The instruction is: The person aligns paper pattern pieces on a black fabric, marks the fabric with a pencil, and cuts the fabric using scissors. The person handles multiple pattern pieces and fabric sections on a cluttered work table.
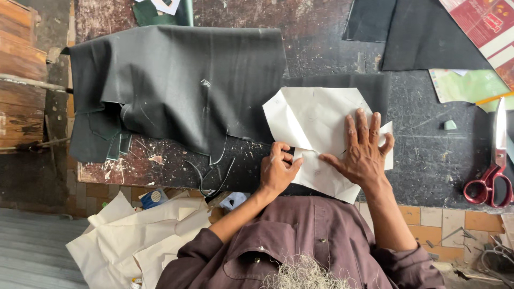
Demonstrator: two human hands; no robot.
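- Paper pattern point(313, 120), white and creased, lies on the dark worktop point(428, 160) just in front of the person, its upper part resting over a strip of dark cloth point(369, 88); both hands are on it.
- Far left, off the worktop's edge, pale cream cloth pieces point(134, 235) are heaped low down beside the person's sleeve.
- On the left half of the worktop sits a large folded piece of dark cloth point(176, 80) with faint chalk lines and cut edges showing at its lower corner, which suggests that some marking and cutting is already done there.
- Left hand point(277, 168) is clenched at the pattern's lower left edge, fingertips pinched as if around a small marking tool; what it grips is too small to tell.
- Right hand point(364, 147) lies flat and spread on the pattern, pressing it down, grasping nothing.
- The cloth under the pattern shows no clear outline, so the tracing there looks barely begun, and cutting is left.
- Further right, a small pale green chalk block point(450, 124) lies on the worktop, well apart from the hands.
- At the right edge, red-handled scissors point(495, 160) rest unused, blades pointing away from the person.
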